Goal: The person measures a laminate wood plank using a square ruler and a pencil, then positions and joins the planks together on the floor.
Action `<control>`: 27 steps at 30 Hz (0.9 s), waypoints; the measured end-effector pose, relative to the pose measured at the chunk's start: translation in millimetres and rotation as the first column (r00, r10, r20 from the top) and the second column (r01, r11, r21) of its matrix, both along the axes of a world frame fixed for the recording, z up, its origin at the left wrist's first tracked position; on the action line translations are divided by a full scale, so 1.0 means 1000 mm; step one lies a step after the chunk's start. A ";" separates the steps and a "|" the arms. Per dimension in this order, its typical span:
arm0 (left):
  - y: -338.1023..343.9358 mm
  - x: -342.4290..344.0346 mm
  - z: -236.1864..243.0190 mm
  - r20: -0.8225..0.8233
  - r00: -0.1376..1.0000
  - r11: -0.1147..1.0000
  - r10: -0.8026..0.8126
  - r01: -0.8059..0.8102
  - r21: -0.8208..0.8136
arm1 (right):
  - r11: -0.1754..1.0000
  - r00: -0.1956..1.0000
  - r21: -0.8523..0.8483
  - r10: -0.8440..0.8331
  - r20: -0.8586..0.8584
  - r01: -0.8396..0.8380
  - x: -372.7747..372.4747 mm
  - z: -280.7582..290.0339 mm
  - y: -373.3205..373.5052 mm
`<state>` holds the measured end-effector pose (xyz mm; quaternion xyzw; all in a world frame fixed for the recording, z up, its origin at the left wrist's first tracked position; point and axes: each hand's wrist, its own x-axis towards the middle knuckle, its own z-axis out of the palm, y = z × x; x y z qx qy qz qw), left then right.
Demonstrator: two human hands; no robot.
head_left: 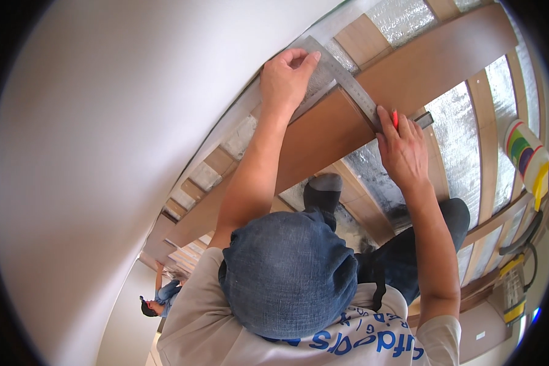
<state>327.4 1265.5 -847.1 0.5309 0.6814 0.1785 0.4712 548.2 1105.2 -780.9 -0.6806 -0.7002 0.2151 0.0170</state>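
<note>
One metal ruler (pixel 348 80) across brown planks

The ruler lies slantwise over the brown boards, close along the end of the lower plank (pixel 323 127); beyond it, the upper plank (pixel 442 53) goes toward the upper right. Whether one plank overlaps the other, I cannot tell well.

The left hand (pixel 285 79) is at the upper end of the ruler, near the wall (pixel 116 116). Its thumb and bent fingers come together at the metal, but I cannot tell if they pinch it or only press it. The right hand (pixel 404 149) is at the lower end of the ruler, with the index finger beside its edge. This hand grasps a slim red tool (pixel 395 119), which shows between the fingers; its tip is hidden. Next to the same fingers, a small dark piece (pixel 424 120) sticks out, and its kind is not clear.

Under the planks, pale wooden battens (pixel 484 134) run with silver foil (pixel 454 128) between them. A foot in a dark sock (pixel 321 190) is below the lower plank. At the right side there are a white bottle (pixel 521 145) with yellow nozzle and, lower, a yellow case (pixel 513 312). Far behind, at lower left, another person (pixel 168 290) in blue clothes is seen.
</note>
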 end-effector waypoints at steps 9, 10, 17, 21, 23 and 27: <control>-0.001 -0.002 0.000 0.032 0.999 1.000 0.015 -0.015 -0.003 | 0.999 1.000 -0.033 0.014 -0.006 -0.014 0.000 0.003 0.003; 0.001 -0.002 0.002 0.048 0.999 1.000 0.012 -0.011 -0.015 | 0.999 1.000 -0.033 0.018 -0.004 -0.018 0.001 0.003 0.003; 0.000 -0.003 -0.001 0.037 0.999 1.000 0.005 -0.005 -0.008 | 0.999 0.999 -0.029 0.022 -0.041 -0.023 0.004 -0.003 0.001; -0.001 -0.001 0.000 0.012 1.000 1.000 -0.001 0.001 0.014 | 0.999 0.999 -0.046 0.028 -0.027 -0.029 0.005 -0.004 -0.001; -0.001 -0.001 0.001 0.010 1.000 1.000 0.000 0.000 0.018 | 0.998 0.999 -0.049 0.027 -0.024 -0.029 0.005 -0.003 0.000; -0.001 -0.001 0.002 0.002 1.000 1.000 0.002 -0.002 0.009 | 0.999 0.999 0.001 0.039 0.006 -0.039 0.002 0.000 0.002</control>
